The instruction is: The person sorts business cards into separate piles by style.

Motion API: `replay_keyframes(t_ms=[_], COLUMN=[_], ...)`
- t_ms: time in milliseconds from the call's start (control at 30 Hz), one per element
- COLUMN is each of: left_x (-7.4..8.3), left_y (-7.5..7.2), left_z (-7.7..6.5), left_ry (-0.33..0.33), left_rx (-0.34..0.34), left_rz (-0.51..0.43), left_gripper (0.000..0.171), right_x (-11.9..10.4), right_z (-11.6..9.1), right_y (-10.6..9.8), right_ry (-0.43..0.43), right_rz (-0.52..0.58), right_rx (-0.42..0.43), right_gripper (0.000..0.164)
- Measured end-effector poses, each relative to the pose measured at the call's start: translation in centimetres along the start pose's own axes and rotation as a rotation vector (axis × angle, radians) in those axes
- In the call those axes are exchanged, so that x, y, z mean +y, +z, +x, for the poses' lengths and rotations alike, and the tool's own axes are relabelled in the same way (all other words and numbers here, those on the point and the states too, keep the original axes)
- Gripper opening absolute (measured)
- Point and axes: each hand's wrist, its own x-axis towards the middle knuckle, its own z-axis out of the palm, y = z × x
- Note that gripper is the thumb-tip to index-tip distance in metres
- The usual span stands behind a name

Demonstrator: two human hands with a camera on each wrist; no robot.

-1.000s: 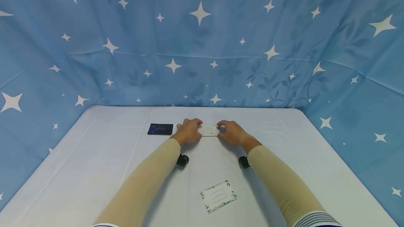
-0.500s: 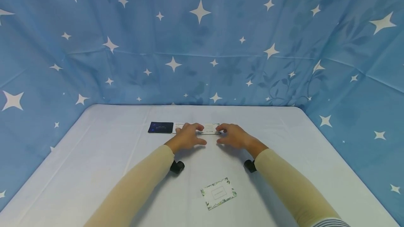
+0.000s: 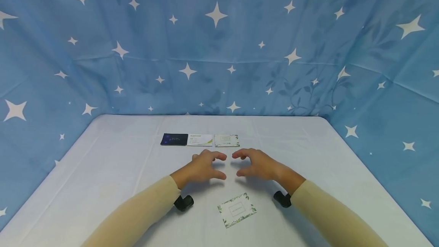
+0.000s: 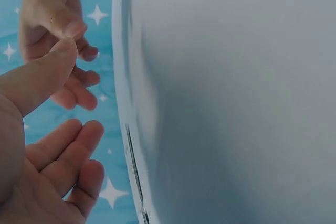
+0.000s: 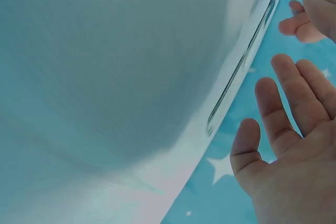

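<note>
My left hand (image 3: 205,166) and right hand (image 3: 259,164) hover facing each other over the middle of the table, fingers spread and loosely bent, holding nothing. Beyond them three cards lie in a row: a dark blue card (image 3: 174,139), a white card with a green-yellow curve (image 3: 200,140), and a white leaf-patterned card (image 3: 227,140). Closer to me, a larger white card with a leafy border (image 3: 237,210) lies tilted. The left wrist view shows my left palm (image 4: 52,182) bare; in the right wrist view my right fingers (image 5: 286,103) are parted.
A white cloth covers the table (image 3: 113,163). Behind it and along both sides hangs a blue curtain with white stars (image 3: 154,48). Black wrist cameras (image 3: 184,203) sit under both forearms.
Both hands have let go of the leaf-patterned card at the row's right end and drawn back toward me, their fingers spreading. The middle and right cards now show fully.
</note>
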Motion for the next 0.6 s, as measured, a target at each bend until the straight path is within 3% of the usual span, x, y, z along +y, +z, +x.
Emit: replay_keyframes(t_ms=[367,467,600], left_x=[0.2,0.3,0.4], left_y=[0.7,0.7,0.8], left_z=[-2.8,-3.2,-3.5], left_ry=[0.030,0.028,0.024], left_rx=[-0.055,-0.065,-0.075], left_rz=[-0.004,-0.005,-0.010], left_gripper=[0.056,0.056,0.056], right_x=[-0.5,-0.3,-0.2], right_z=[-4.7,-5.3,-5.3], right_y=[1.7,2.1,2.3], right_ry=[-0.051,-0.059,-0.097], right_rz=[-0.063,-0.106,-0.159], right_rx=[-0.181,-0.195,-0.166], right_gripper=[0.069,0.072,0.064])
